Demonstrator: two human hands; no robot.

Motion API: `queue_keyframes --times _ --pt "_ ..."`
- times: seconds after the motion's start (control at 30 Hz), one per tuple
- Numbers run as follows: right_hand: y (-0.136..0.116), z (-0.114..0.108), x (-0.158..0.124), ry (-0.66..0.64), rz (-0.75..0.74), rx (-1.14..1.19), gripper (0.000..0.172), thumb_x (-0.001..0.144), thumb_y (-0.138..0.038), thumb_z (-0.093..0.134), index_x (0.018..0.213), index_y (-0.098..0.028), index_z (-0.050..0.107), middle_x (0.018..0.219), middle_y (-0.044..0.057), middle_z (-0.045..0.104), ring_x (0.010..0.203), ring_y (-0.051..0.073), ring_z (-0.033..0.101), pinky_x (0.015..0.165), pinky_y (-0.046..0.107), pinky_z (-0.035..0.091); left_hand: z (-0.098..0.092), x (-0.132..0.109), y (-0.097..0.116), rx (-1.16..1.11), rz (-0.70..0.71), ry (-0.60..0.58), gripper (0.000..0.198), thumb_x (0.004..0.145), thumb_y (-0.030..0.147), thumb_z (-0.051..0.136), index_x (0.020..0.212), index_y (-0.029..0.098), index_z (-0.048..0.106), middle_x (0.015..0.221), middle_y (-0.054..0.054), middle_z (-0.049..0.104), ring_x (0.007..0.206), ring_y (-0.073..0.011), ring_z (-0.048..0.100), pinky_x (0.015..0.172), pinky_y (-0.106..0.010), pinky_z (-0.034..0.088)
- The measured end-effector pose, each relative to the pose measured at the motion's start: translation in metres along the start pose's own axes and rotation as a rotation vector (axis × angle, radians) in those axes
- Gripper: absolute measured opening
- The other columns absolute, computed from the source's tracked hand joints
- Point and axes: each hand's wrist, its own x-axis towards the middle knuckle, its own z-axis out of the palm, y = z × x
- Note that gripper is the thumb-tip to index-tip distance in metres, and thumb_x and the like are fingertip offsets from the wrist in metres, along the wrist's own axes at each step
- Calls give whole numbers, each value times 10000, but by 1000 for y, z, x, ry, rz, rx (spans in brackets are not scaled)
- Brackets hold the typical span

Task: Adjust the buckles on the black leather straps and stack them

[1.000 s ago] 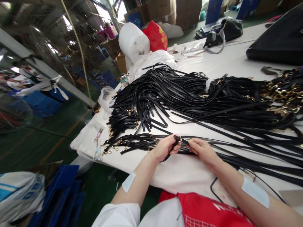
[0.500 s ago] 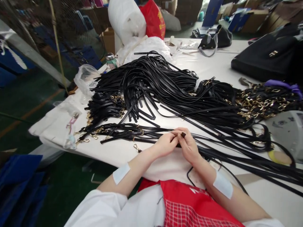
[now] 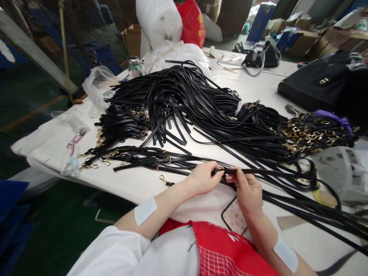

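My left hand (image 3: 204, 178) is closed around the buckle end of a black strap, where a bit of gold metal shows at the fingertips. Just to its right, my right hand (image 3: 248, 189) pinches the same black strap (image 3: 258, 172), whose flat length runs off to the right. More black straps with gold fittings (image 3: 161, 161) lie behind my hands along the table. A gold snap hook (image 3: 163, 179) on a short black end lies left of my left forearm. The details of the buckle are partly hidden by my fingers.
A large heap of black straps (image 3: 184, 90) covers the middle of the white table (image 3: 138, 182). Gold-chained pieces (image 3: 307, 132) lie to the right, near a grey-white container (image 3: 330, 172). A black bag (image 3: 313, 82) stands behind. A phone-like object (image 3: 234, 216) lies by my right forearm.
My right hand has slid to the right, away from my left hand, and a stretch of the strap now shows between and beyond them. The view has shifted slightly.
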Motion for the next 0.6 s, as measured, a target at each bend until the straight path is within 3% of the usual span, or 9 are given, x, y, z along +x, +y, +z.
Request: queue_keyframes --times 0.23,0.4,0.6 --pt "0 4 0 -15 36 133 311 873 -458 646 922 -155 693 726 66 740 623 193 709 612 329 600 -2 1 -3 -53 -54 58 73 811 243 559 835 178 582 722 -1 623 636 -143 522 612 -257 367" --pt "-1 5 0 -7 40 152 312 870 -463 645 906 -156 689 716 65 739 621 188 711 596 313 599 -1 0 -3 -68 -62 51 180 798 225 560 974 186 575 625 48 565 579 -130 494 605 -255 364" --pt "-5 5 3 10 91 268 280 844 -428 681 876 -150 694 757 62 743 620 149 700 584 250 583 0 2 -5 -24 -43 24 193 783 221 554 971 191 586 623 55 562 577 -123 486 612 -252 359"
